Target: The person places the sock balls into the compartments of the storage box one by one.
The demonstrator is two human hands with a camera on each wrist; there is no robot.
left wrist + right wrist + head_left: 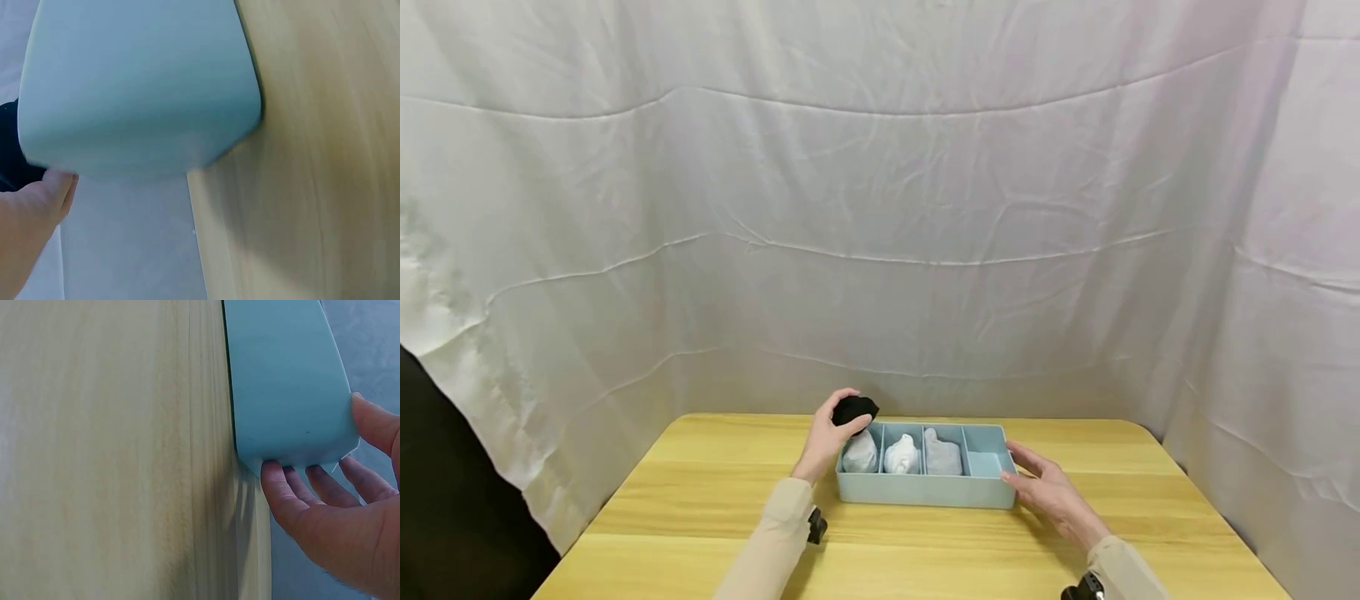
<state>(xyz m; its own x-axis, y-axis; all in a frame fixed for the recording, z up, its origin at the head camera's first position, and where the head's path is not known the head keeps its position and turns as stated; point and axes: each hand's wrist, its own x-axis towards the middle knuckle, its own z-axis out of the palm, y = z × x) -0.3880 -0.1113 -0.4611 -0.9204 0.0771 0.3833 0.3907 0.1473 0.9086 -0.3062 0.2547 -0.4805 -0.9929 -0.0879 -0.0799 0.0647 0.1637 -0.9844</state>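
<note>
A light blue divided storage box [927, 492] stands on the table in the head view. Over its left end my left hand [826, 437] grips a black bundled cloth [854, 409], thumb in front and fingers behind. Just below, a grey-white bundle [861, 454] fills the leftmost compartment. Beside it sit a white bundle [902, 456] and a grey folded cloth [943, 454], each in its own section. My right hand [1048, 490] holds the box's right end, thumb at the front rim, fingers along the end wall. In the left wrist view, the box hides most of the black cloth.
The wooden table [700, 508] extends to both sides and in front of the box. Pale curtains [925, 250] hang close behind its back edge and along the sides. Something black [452, 492] fills the lower left corner of the head view.
</note>
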